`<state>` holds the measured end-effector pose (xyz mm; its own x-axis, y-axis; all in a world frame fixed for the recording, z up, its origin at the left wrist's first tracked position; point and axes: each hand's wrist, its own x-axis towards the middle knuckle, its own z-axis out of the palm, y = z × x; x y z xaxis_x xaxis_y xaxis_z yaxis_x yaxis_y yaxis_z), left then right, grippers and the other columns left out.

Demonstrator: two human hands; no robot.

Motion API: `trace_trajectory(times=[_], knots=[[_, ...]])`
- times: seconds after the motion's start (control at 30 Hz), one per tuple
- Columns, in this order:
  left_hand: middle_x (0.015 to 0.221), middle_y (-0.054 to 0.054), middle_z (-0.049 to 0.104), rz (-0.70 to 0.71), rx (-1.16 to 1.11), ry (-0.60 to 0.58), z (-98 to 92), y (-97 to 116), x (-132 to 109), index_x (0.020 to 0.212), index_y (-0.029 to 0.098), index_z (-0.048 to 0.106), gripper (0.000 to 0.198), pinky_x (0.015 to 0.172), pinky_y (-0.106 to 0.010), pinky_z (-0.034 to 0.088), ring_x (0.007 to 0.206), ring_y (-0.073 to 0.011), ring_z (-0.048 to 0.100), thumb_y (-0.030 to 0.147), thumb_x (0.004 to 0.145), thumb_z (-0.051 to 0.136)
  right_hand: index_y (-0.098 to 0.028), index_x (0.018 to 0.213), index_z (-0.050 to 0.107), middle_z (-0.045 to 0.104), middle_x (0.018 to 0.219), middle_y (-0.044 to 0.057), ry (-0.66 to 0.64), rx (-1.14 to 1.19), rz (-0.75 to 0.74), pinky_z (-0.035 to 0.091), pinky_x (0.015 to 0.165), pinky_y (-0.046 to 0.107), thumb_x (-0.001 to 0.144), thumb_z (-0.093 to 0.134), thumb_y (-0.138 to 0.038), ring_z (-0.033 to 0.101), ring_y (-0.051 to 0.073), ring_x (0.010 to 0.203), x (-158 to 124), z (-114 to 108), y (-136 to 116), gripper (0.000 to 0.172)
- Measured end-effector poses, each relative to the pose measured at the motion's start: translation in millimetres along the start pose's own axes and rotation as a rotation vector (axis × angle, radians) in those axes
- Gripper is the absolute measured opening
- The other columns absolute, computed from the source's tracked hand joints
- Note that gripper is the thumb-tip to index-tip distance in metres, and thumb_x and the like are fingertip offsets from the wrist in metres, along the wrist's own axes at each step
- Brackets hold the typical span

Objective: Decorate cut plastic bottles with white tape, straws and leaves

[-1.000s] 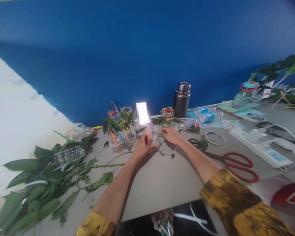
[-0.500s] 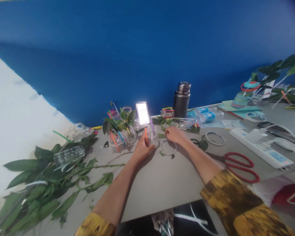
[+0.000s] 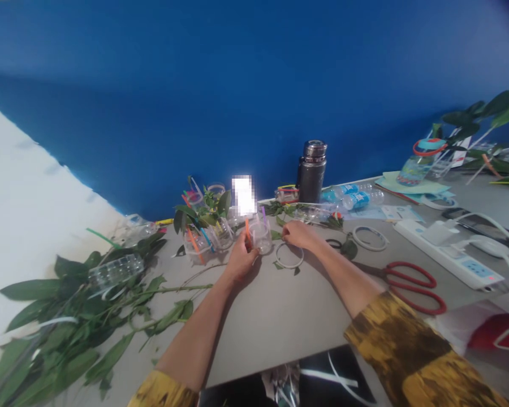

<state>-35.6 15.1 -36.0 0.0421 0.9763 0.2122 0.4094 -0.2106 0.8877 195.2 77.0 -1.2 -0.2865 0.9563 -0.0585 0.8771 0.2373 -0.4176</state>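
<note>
My left hand [image 3: 241,260] is closed around the left side of a small clear plastic cup [image 3: 262,237], its thumb by the cup's base. Orange and purple strips, perhaps straws, stand up at the cup's rim. My right hand [image 3: 297,234] rests low over the table with bent fingers, at the far edge of a pale ring of tape or tubing [image 3: 289,265]. Its fingertips are hidden, so what they pinch cannot be made out. Left of the cup stand more cut clear cups [image 3: 197,243] with coloured strips and leaves.
Leafy branches [image 3: 68,339] and a clear bottle piece [image 3: 116,271] cover the left side. A dark thermos [image 3: 312,172] stands at the back. Red-handled scissors [image 3: 411,277], a power strip [image 3: 445,251], another pale ring [image 3: 370,238] and blue-labelled bottles [image 3: 358,199] lie to the right.
The view has shifted slightly, moving most things a little leftward. My left hand stays at the cup and my right hand by the ring, with only slight movement.
</note>
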Motion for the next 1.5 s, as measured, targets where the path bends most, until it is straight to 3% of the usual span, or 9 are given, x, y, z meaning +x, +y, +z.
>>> trace_trajectory(times=[0.13,0.33,0.53,0.83,0.93,1.03,1.13,1.37,1.5], knots=[[0.147,-0.016,0.066,0.048,-0.085,0.081,2.7,-2.5,0.8,0.152,0.021,0.049,0.069,0.116,-0.045,0.050,0.131,-0.0268,0.067,0.025,0.087,0.072,-0.024,0.097,0.079,0.080,0.113,0.009,0.035,0.040,0.047,0.051,0.083,0.032,0.087,0.077,-0.025,0.072,0.027,0.104,1.3,1.8,-1.0,0.011],[0.132,-0.017,0.070,-0.044,0.022,0.259,-0.9,-16.2,2.6,0.146,0.016,0.053,0.065,0.110,-0.047,0.054,0.118,-0.0277,0.070,0.021,0.085,0.072,-0.021,0.100,0.080,0.080,0.115,0.012,0.013,0.042,0.014,0.051,0.087,0.032,0.091,0.069,-0.018,0.074,0.030,0.108,3.7,8.8,-1.6,0.015],[0.126,-0.013,0.071,-0.027,0.011,0.325,2.0,-21.7,0.8,0.138,0.019,0.059,0.055,0.107,-0.044,0.056,0.114,-0.0256,0.071,0.015,0.084,0.065,-0.018,0.121,0.077,0.077,0.129,0.015,0.055,0.069,-0.031,0.049,0.096,0.031,0.104,0.053,-0.018,0.071,0.027,0.120,7.7,8.6,1.6,0.030],[0.122,-0.011,0.072,-0.001,0.003,0.366,7.0,-19.1,-0.9,0.129,0.019,0.065,0.051,0.104,-0.043,0.057,0.112,-0.0252,0.070,0.008,0.079,0.061,-0.019,0.096,0.075,0.080,0.105,0.011,0.181,0.217,0.039,0.050,0.086,0.030,0.099,0.054,-0.015,0.073,0.024,0.102,19.4,17.7,15.1,0.021],[0.122,-0.011,0.073,-0.024,-0.010,0.385,5.0,-19.6,-1.3,0.128,0.019,0.066,0.051,0.104,-0.043,0.057,0.111,-0.0250,0.071,0.008,0.079,0.061,-0.019,0.087,0.071,0.077,0.089,0.008,0.188,0.496,0.087,0.052,0.073,0.029,0.096,0.055,-0.018,0.071,0.021,0.081,22.1,19.7,20.2,0.018],[0.123,-0.012,0.073,-0.076,-0.050,0.384,3.1,-18.7,-2.7,0.128,0.018,0.066,0.049,0.104,-0.043,0.057,0.109,-0.0248,0.072,0.010,0.080,0.063,-0.019,0.091,0.070,0.075,0.085,0.005,0.139,0.988,0.141,0.053,0.061,0.027,0.090,0.065,-0.022,0.063,0.016,0.064,22.4,19.1,23.6,0.006],[0.121,-0.012,0.074,-0.110,-0.071,0.375,3.0,-17.1,-4.4,0.126,0.018,0.067,0.045,0.102,-0.044,0.057,0.106,-0.0251,0.073,0.013,0.082,0.064,-0.020,0.093,0.072,0.076,0.088,0.004,0.082,1.345,0.102,0.057,0.063,0.025,0.077,0.083,-0.020,0.065,0.012,0.067,21.1,17.3,24.7,0.019],[0.120,-0.011,0.076,-0.069,-0.132,0.390,6.1,-19.7,-6.5,0.121,0.019,0.070,0.043,0.098,-0.042,0.059,0.103,-0.0239,0.074,0.016,0.079,0.066,-0.017,0.075,0.072,0.076,0.085,0.003,0.086,1.617,0.095,0.054,0.055,0.018,0.053,0.107,-0.034,0.063,0.010,0.068,20.2,21.6,20.3,0.044],[0.120,-0.011,0.076,-0.079,-0.156,0.393,7.3,-18.9,-7.2,0.120,0.019,0.071,0.042,0.096,-0.041,0.059,0.102,-0.0234,0.074,0.018,0.078,0.067,-0.018,0.072,0.072,0.073,0.079,0.000,0.133,1.643,0.063,0.050,0.050,0.018,0.050,0.108,-0.044,0.058,0.008,0.062,20.2,23.4,18.3,0.050]])
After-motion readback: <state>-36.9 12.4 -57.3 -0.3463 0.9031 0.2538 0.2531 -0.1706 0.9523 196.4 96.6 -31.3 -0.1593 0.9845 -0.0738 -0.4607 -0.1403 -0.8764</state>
